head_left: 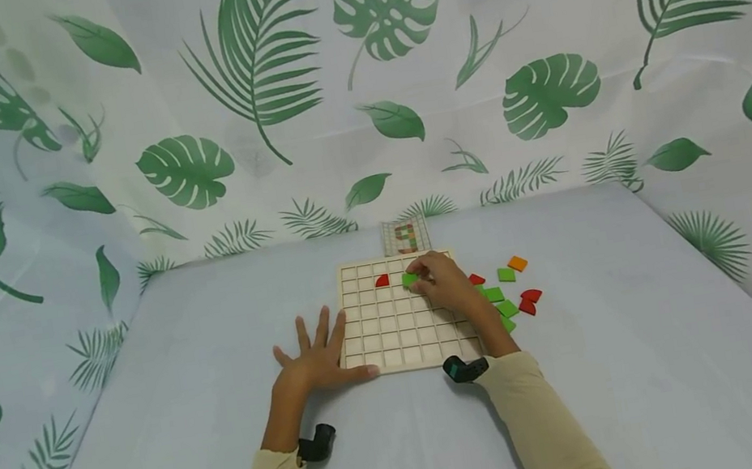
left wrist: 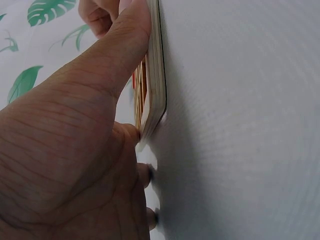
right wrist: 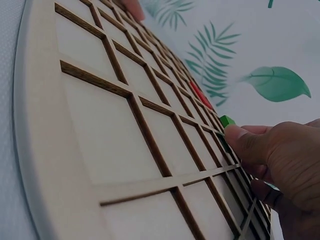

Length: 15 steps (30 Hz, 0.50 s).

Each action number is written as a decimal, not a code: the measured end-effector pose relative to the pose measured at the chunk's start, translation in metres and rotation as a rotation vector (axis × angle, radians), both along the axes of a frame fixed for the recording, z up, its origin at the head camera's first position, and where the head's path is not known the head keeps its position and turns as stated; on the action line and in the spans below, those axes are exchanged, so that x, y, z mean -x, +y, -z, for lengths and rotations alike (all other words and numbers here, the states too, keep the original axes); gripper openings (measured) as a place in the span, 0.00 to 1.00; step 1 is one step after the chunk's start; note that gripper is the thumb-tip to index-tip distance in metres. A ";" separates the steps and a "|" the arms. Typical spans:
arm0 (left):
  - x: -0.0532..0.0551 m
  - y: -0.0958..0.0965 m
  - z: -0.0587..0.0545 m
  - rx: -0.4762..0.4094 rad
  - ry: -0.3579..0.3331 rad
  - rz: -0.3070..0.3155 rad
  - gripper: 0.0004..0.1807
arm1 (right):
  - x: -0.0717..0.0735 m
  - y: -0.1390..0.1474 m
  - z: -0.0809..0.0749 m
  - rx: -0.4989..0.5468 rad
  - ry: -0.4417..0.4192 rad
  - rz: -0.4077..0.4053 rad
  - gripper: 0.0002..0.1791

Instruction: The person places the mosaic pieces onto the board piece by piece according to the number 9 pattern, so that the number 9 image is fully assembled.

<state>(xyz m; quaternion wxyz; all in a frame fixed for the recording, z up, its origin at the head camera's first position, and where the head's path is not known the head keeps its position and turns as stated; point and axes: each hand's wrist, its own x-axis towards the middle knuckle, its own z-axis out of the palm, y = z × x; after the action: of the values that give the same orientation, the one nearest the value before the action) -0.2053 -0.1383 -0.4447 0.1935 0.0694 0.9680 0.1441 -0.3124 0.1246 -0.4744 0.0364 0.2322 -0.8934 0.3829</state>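
Note:
A wooden grid board [head_left: 392,338] lies on the table, divided into small square cells. Near its far side my right hand [head_left: 445,285] pinches a green square tile [head_left: 409,280] between thumb and fingers; in the right wrist view the green tile [right wrist: 226,121] sits at the thumb tip, close over the cells. Two cells to the left, a red quarter-round tile [head_left: 382,280] lies in the grid. My left hand [head_left: 314,359] is spread at the board's near left corner, fingers along the left edge and thumb on the near edge, as the left wrist view also shows.
Right of the board lie loose tiles: several green squares [head_left: 508,309], red quarter-round pieces [head_left: 530,300] and an orange square [head_left: 517,264]. A pattern card [head_left: 406,236] with a coloured grid design stands behind the board. Leaf-printed cloth [head_left: 327,111] hangs around the table.

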 end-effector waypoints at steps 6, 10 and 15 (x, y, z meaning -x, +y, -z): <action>0.000 0.001 -0.001 0.000 0.008 -0.004 0.62 | 0.001 -0.001 0.001 -0.008 0.023 0.013 0.13; -0.001 0.002 -0.002 -0.007 0.008 -0.004 0.62 | 0.002 -0.003 0.002 -0.027 0.037 0.033 0.13; -0.001 0.002 -0.002 -0.003 0.002 -0.005 0.62 | 0.002 -0.006 0.002 -0.041 0.011 0.055 0.14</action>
<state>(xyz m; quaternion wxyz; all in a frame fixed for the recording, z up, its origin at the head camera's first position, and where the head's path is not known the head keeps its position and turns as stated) -0.2042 -0.1365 -0.4429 0.1919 0.0673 0.9682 0.1459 -0.3145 0.1190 -0.4761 0.0470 0.2103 -0.9070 0.3619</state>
